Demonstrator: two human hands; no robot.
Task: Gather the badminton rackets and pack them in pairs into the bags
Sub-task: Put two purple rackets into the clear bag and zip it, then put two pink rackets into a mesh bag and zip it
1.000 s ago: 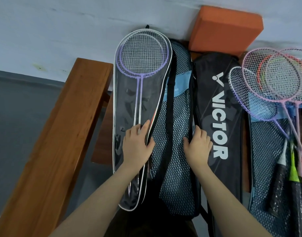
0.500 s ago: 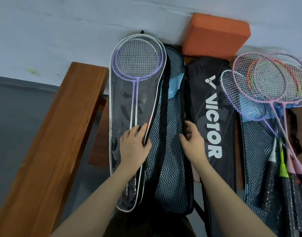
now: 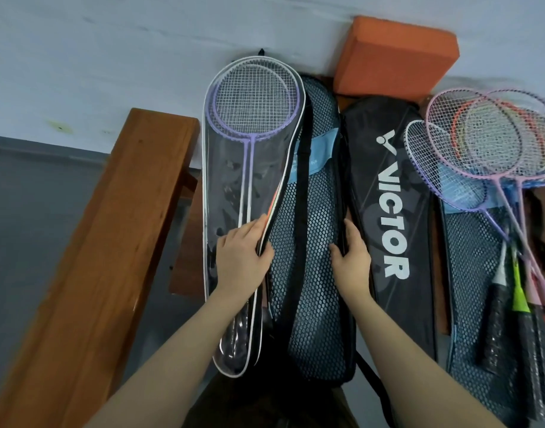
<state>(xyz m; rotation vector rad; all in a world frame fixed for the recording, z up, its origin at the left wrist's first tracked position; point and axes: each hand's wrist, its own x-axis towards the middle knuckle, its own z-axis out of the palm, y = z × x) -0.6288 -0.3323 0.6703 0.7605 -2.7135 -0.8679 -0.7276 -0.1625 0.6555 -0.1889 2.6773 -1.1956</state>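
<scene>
A clear plastic racket bag with white piping holds two rackets, a purple one on top. My left hand grips this bag's right edge, thumb curled under it. A dark mesh bag lies right of it, partly under it. My right hand pinches the mesh bag's right edge. A black VICTOR bag lies further right. Several loose rackets, pink, purple and orange, rest on another mesh bag at the far right.
Everything lies on a wooden bench against a pale wall. A wooden armrest runs along the left. An orange foam block leans on the wall behind the bags. Grey floor shows at the left.
My right hand has slid off the VICTOR bag onto the mesh bag's right edge and closed on it. My left hand stays on the clear bag's edge.
</scene>
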